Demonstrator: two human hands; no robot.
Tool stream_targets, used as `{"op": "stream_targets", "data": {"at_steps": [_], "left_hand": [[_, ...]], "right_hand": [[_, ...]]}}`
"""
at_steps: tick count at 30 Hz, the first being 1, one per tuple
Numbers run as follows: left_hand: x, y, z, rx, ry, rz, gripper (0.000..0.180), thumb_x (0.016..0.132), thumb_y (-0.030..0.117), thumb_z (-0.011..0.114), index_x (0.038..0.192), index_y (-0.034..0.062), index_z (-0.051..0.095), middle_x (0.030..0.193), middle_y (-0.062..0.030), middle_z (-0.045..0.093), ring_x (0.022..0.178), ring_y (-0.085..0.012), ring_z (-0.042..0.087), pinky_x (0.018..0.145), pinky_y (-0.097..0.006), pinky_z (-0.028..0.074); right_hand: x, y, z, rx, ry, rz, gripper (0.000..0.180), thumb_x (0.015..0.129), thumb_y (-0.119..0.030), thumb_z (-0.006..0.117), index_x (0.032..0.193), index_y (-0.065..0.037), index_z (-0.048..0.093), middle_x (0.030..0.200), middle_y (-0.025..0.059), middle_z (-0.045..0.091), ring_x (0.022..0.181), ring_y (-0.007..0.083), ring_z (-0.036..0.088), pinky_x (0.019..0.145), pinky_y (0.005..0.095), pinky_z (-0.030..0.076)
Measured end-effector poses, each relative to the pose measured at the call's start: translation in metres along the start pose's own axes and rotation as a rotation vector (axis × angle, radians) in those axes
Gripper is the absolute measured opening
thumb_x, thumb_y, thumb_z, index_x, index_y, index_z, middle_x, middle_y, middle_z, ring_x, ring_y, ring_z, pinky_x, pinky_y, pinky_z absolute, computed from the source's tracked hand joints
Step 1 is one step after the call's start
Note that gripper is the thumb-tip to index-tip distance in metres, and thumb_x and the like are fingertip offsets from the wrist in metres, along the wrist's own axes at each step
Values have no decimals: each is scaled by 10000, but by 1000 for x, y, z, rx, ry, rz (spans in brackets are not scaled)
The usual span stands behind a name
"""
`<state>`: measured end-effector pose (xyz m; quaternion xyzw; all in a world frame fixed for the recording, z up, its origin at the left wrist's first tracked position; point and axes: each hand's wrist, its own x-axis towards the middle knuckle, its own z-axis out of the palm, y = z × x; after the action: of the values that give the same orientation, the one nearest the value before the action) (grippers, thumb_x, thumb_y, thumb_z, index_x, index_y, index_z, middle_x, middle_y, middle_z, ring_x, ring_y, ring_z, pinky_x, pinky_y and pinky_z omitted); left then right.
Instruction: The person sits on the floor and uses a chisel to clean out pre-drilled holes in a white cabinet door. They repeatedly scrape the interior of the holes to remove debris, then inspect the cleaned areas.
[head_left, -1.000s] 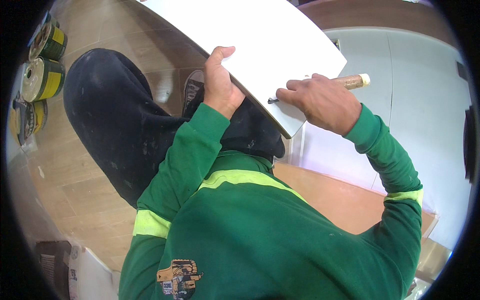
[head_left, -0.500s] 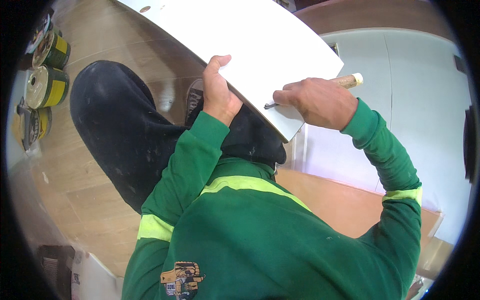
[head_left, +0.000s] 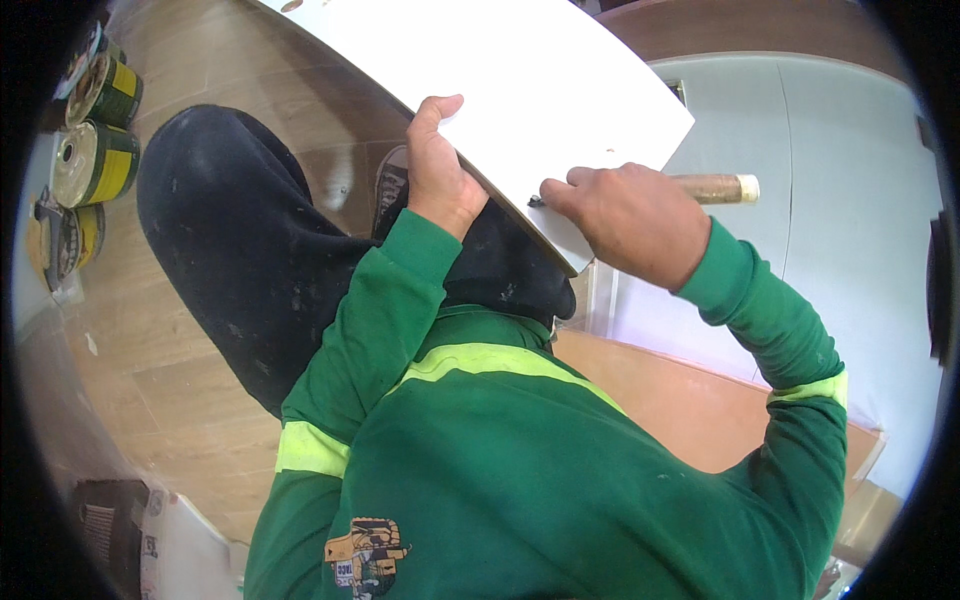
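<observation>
Left hand (head_left: 440, 175) clamps the white panel (head_left: 520, 90) edge while the right hand (head_left: 630, 220), at three o'clock, fist-grips a wooden-handled screwdriver (head_left: 715, 188), its tip at the panel face, fastening seemingly unfinished.

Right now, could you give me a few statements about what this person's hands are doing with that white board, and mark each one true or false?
1. The left hand grips the edge of the white panel. True.
2. The right hand holds a paintbrush. False: it holds a tool with a pale wooden handle, whose dark metal tip meets the panel near its edge.
3. The panel lies flat on the floor. False: it is held up, resting over the person's dark-trousered knee.
4. Several tape rolls with yellow and green sides sit on the wooden floor at the person's left. True.
5. The person wears red sleeves. False: the sleeves are green with yellow-green bands.
</observation>
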<state>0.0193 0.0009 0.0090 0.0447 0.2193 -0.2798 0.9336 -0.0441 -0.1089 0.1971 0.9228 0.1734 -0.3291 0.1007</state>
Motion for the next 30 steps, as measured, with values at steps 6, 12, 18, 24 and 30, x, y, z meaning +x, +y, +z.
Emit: {"op": "stream_targets", "data": {"at_steps": [6,12,18,24,30], "left_hand": [[-4,3,7,34,-15,14,554,971,202,572,1427,-96,471,1394,-255,580,1335,-390,594,1168,-551,477],[-3,5,3,79,-37,-12,571,980,226,559,1441,-93,452,1402,-257,565,1351,-386,582,1181,-549,471],[-8,5,5,90,11,19,539,976,233,564,1409,-76,475,1351,-235,583,1329,-376,597,1147,-544,497],[-3,2,2,59,39,37,431,966,246,583,1293,-33,552,1277,-190,629,1205,-342,651,1072,-503,535],[-3,7,5,122,21,59,470,966,241,590,1330,-51,536,1305,-200,616,1256,-347,627,1113,-504,510]], "right_hand": [[11,39,-10,8,-40,-134,318,892,-1,687,1193,-100,714,965,122,762,866,369,767,823,496,613],[17,43,-16,-236,4,-301,251,974,-93,668,1201,-168,748,917,49,742,906,221,779,875,405,587],[27,46,-14,-262,17,-413,218,949,-107,708,1154,-176,741,878,13,715,920,179,762,872,361,558],[15,33,-2,-218,69,-324,255,888,-82,739,1133,-142,702,894,20,714,850,220,767,807,403,564],[13,24,-2,-203,12,-193,362,836,-3,739,1174,-119,680,957,48,720,876,269,760,878,431,552]]}}
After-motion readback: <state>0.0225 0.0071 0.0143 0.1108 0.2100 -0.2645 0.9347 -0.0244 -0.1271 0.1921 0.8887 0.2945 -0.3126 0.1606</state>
